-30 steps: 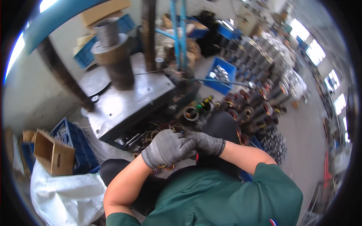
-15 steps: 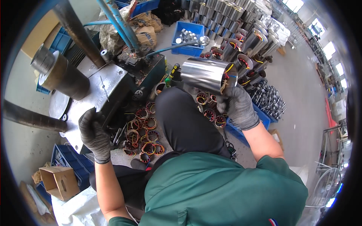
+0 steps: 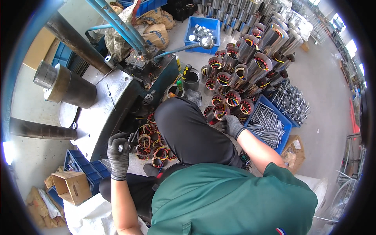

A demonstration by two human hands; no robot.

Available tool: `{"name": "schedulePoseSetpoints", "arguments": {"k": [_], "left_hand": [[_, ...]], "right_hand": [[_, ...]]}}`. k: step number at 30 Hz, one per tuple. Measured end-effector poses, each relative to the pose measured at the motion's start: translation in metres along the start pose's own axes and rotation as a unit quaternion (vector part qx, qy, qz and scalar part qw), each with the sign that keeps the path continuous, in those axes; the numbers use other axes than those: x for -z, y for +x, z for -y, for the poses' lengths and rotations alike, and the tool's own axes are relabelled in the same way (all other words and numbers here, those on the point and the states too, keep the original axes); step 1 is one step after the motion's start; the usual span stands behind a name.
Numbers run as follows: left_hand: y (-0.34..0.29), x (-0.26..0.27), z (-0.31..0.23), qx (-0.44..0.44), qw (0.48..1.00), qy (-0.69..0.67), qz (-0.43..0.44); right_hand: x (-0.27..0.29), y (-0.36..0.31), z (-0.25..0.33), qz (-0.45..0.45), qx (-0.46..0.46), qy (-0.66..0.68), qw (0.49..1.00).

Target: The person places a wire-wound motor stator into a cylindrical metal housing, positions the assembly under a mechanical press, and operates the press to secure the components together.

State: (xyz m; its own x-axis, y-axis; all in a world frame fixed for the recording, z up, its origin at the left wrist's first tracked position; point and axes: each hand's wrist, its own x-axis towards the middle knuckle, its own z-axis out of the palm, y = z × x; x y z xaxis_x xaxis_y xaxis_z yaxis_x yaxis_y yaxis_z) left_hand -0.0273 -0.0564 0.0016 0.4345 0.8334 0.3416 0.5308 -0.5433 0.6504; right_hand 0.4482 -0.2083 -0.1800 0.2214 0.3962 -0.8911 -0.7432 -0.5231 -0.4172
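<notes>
At the right of my knee, my right hand [image 3: 233, 126], in a grey glove, has its fingers curled at the rim of an upright steel motor housing [image 3: 221, 111]. Red-wound coils and yellow wires show inside that cylinder. My left hand [image 3: 118, 153], gloved too, is raised beside the metal press table [image 3: 102, 117] with bent fingers. A small pale spot shows between its fingers, too small to name. Below and beyond it, loose wound stators [image 3: 145, 141] with coloured wires lie on the floor.
More motor housings [image 3: 261, 62] stand packed at the far right. A blue crate of metal rods [image 3: 270, 127] sits beside my right forearm, with a heap of shafts [image 3: 291, 103] behind. A lever with a ball knob [image 3: 206, 42] juts over a blue bin [image 3: 201, 25]. A cardboard box [image 3: 72, 187] stands at left.
The housing that my right hand held sideways above my knee now stands upright, lower down, among the others. My left hand has moved right and down, away from the press table.
</notes>
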Motion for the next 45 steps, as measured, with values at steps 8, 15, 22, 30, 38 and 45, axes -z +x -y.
{"name": "schedulePoseSetpoints", "arguments": {"k": [8, 15, 22, 30, 38, 45], "left_hand": [[-0.002, -0.022, 0.000, 0.025, 0.993, 0.022, 0.110], [0.003, -0.037, 0.004, 0.024, 0.979, 0.042, 0.199], [0.010, -0.025, -0.009, 0.020, 0.976, 0.071, 0.205], [0.020, 0.005, 0.006, -0.001, 0.991, 0.105, 0.087], [0.029, 0.012, 0.031, 0.022, 0.996, 0.081, 0.015], [0.045, 0.005, 0.031, 0.067, 0.993, 0.091, 0.036]], "right_hand": [[0.075, -0.014, -0.020, -0.083, 0.018, -0.003, 0.996], [0.096, -0.013, -0.033, -0.105, 0.047, 0.039, 0.993], [0.110, -0.025, -0.030, -0.138, 0.260, -0.016, 0.956], [-0.080, -0.192, 0.073, 0.104, 0.588, -0.176, 0.783], [-0.317, -0.167, 0.010, 0.430, 0.533, -0.659, 0.311], [-0.338, 0.006, -0.129, 0.437, 0.396, -0.807, -0.029]]}}
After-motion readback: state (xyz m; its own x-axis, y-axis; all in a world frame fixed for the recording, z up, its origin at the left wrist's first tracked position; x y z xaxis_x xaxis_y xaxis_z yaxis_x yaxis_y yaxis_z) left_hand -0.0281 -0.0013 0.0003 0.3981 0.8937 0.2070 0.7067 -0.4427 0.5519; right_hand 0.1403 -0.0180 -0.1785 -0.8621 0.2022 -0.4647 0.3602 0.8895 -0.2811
